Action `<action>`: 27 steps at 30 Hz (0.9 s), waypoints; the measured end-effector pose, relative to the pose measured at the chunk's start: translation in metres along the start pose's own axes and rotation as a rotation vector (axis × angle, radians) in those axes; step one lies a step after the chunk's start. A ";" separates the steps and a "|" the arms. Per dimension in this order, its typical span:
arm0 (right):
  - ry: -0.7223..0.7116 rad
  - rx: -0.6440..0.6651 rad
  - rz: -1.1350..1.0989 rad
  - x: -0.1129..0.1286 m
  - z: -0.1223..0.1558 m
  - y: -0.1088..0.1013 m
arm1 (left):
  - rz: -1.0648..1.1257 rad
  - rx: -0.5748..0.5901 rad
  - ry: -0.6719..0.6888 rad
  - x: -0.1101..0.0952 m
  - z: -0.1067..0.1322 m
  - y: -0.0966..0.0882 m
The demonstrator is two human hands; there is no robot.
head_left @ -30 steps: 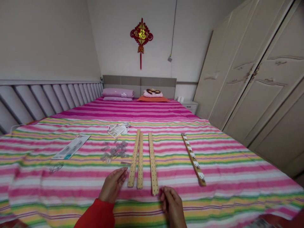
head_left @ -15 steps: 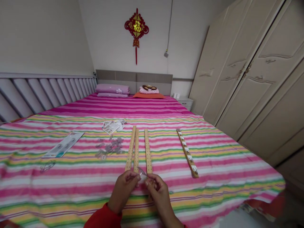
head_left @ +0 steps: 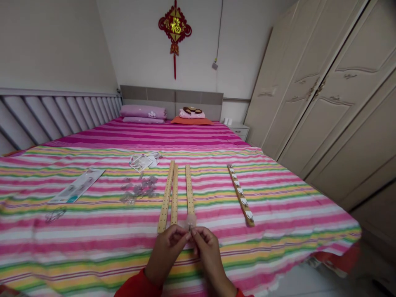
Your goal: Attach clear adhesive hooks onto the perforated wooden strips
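Note:
My left hand (head_left: 168, 249) and my right hand (head_left: 207, 247) meet over the near edge of the striped bed, fingertips pinched together on a small clear plastic hook (head_left: 189, 222). Just beyond them lie three perforated wooden strips (head_left: 175, 194) side by side. To the right lies a fourth wooden strip (head_left: 240, 194) with several white hooks fixed along it. A pile of loose clear hooks (head_left: 139, 190) sits left of the strips.
A flat packaging card (head_left: 77, 185) and an opened packet (head_left: 142, 161) lie on the striped bedspread (head_left: 93, 239). Pillows (head_left: 142, 112) rest at the headboard. A cream wardrobe (head_left: 334, 95) runs along the right; a padded rail (head_left: 46, 117) borders the left.
A second ago my hands lay apart on the bedspread at the strips' near ends. They have come together and lifted a clear hook between the fingertips. The view shifted slightly.

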State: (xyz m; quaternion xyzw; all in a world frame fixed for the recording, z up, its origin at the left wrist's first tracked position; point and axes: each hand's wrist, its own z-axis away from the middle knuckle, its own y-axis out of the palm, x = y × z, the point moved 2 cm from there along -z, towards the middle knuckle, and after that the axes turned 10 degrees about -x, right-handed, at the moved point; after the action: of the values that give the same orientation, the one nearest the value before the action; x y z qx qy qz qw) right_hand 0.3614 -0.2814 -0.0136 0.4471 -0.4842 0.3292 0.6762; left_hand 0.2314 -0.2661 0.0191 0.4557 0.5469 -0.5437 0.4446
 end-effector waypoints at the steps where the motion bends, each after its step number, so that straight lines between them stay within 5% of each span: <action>1: -0.002 0.004 -0.003 0.000 0.000 -0.001 | -0.012 -0.014 0.011 0.001 0.000 -0.002; 5: 0.012 0.025 -0.006 -0.001 0.000 -0.005 | -0.008 -0.111 0.021 0.004 -0.004 -0.008; 13: 0.017 0.096 0.024 0.003 -0.010 -0.008 | 0.142 -0.061 -0.063 0.013 -0.018 0.005; 18: 0.010 0.039 0.021 0.008 -0.025 -0.010 | 0.175 -0.115 -0.124 0.021 -0.028 0.017; 27: 0.005 -0.030 0.036 -0.010 -0.034 -0.016 | 0.060 -0.159 -0.033 0.035 -0.031 0.029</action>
State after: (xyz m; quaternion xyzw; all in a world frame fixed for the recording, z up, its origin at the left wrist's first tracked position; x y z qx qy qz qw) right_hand 0.3847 -0.2562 -0.0327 0.4273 -0.4955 0.3349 0.6781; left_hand 0.2541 -0.2348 -0.0200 0.4262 0.5670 -0.4925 0.5042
